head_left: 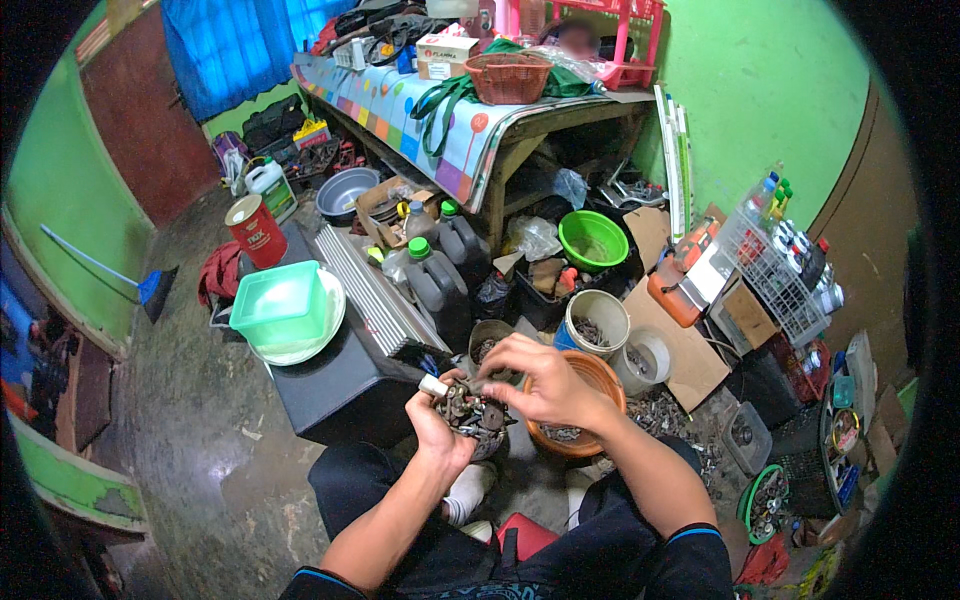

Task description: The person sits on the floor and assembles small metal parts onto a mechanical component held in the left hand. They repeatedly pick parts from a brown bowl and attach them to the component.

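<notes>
My left hand (432,428) grips the side of a small round container heaped with metal hardware (475,412), held in front of my knees. A short white cylindrical piece (433,385) sticks up by the left thumb. Over the heap, my right hand (540,378) bends inward with its fingertips brought together at the far edge of the metal pieces. What those fingertips hold, if anything, is too small to make out. Just under my right wrist stands an orange-brown bucket (603,372) with metal bits at its bottom.
Beyond my hands are a white bucket of metal pieces (598,318), a clear tub (643,362) and dark jerrycans (437,285). Loose hardware (665,415) lies on the floor at right. A black box (330,395) bearing a green container (280,305) stands at left; a cloth-covered table (420,110) is behind.
</notes>
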The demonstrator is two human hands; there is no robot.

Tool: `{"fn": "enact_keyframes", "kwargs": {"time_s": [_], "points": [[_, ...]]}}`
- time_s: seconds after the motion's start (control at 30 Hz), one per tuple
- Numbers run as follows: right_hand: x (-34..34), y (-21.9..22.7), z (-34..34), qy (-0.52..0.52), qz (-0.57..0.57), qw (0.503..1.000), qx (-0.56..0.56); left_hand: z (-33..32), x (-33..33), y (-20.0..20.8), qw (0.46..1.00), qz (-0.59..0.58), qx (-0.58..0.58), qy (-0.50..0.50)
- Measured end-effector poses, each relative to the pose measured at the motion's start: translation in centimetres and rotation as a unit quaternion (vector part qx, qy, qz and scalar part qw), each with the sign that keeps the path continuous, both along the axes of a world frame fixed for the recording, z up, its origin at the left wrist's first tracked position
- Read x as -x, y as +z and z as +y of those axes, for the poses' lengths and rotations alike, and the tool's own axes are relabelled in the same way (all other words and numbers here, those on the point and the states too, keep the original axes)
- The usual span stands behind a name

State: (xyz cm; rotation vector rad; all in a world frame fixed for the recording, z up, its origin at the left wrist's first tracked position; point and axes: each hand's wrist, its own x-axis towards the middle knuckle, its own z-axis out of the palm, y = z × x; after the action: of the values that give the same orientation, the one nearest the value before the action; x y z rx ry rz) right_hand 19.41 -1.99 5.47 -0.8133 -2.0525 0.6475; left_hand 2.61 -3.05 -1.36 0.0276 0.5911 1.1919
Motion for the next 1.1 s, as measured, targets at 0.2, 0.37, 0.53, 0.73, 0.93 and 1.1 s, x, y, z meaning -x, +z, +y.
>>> {"fn": "enact_keyframes", "kwargs": {"time_s": [0.2, 0.37, 0.53, 0.73, 0.93, 1.1], "points": [[-3.7, -0.6, 2.8, -0.169, -0.019, 0.985, 0.024, 0.0, -0.2, 0.5, 1.000, -0.019, -0.018, -0.007], [-4.1, -5.1, 2.8, -0.079, -0.502, 0.845, 0.166, 0.3, 0.3, 1.2, 0.999, -0.015, -0.013, 0.026], [-4.2, -7.2, 4.7, -0.136, -0.500, 0.846, 0.126, 0.7, 0.5, 2.0, 0.998, 0.015, -0.018, 0.051], [-4.6, -6.2, 5.6, -0.301, -0.276, 0.912, -0.035, 0.5, 0.3, 1.8, 0.999, 0.009, -0.013, 0.040], [-2.6, -3.8, 3.5, -0.256, -0.064, 0.963, -0.058, 0.3, 0.4, 1.0, 0.999, 0.008, -0.012, 0.034], [-0.2, -0.6, 0.1, -0.063, -0.019, 0.997, -0.034, 0.0, 0.0, 0.4, 1.000, 0.020, 0.000, 0.019]]}}
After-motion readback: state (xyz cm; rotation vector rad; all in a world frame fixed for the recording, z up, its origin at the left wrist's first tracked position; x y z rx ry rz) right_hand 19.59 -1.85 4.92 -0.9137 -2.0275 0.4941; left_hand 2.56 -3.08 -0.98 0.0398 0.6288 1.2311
